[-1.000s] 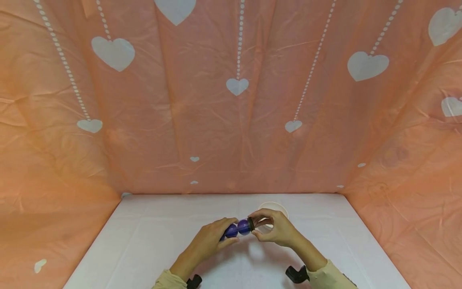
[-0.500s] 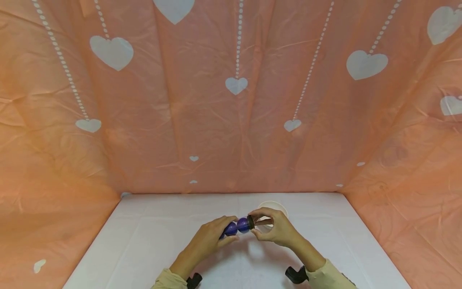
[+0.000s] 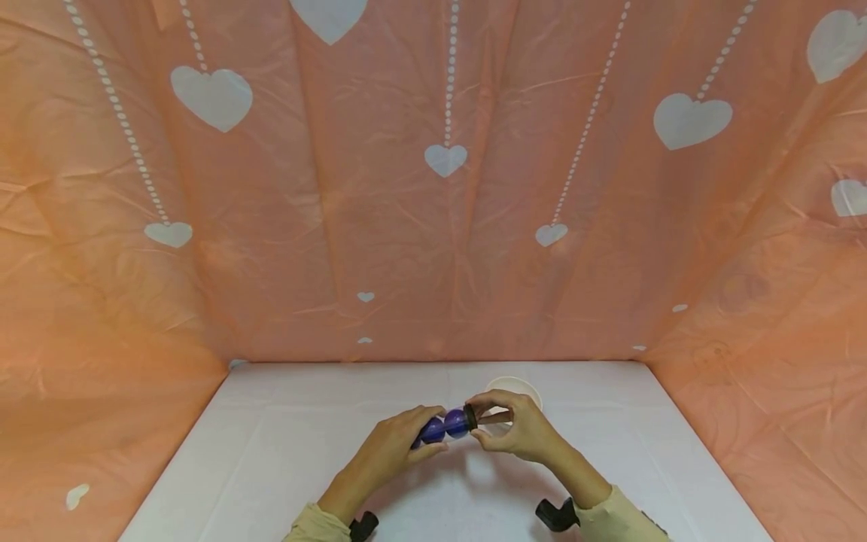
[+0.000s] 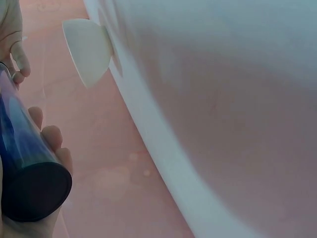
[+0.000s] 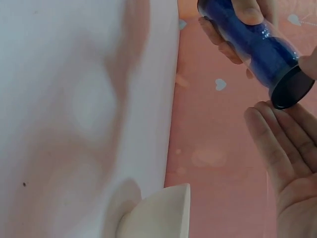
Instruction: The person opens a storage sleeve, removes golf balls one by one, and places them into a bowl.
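Note:
A clear tube (image 3: 434, 429) holding blue-purple balls, with black ends, is held slanting above the white table. My left hand (image 3: 389, 448) grips its body, fingers on the far side and thumb on the near side. My right hand (image 3: 524, 430) pinches the black cap (image 3: 470, 417) at the tube's right end, thumb below and fingers above. In the left wrist view the other black end (image 4: 37, 192) of the tube rests by my left palm. The right wrist view shows the cap (image 5: 292, 88) between right thumb and fingertips.
A cream bowl (image 3: 533, 391) stands on the white table (image 3: 284, 459) just behind my right hand, partly hidden by it. Orange sheeting (image 3: 379, 226) with white hearts rises behind and at both sides. Black mounts (image 3: 558, 516) sit at my wrists.

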